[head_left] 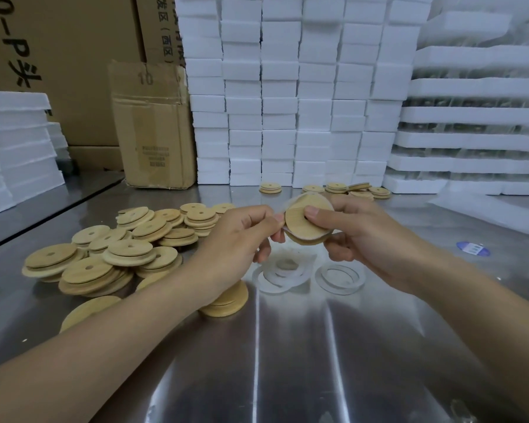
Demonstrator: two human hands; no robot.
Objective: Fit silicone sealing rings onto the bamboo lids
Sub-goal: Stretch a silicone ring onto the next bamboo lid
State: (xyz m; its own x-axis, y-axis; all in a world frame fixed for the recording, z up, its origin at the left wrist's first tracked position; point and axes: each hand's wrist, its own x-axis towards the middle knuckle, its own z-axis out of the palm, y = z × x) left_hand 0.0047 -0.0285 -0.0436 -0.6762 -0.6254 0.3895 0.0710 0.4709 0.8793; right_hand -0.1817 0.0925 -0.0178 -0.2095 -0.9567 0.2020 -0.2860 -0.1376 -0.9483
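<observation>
Steel bench [287, 361]: open reflective room seen between forearms, toward near side. Back edge walled by stacked white foam blocks [287, 87]; cardboard box [153, 132] stood at back left. Bamboo lids [119, 248] heaped at left, round, each with centre hole. Loose silicone rings [339, 277] laid on bench below hands. Held lid [300, 221] raised above bench, tilted, translucent ring [289, 200] partly stretched round rim. Ring edge pinched by left hand [239, 239]; lid gripped by right hand [364, 236], thumb pressed beside hole.
</observation>
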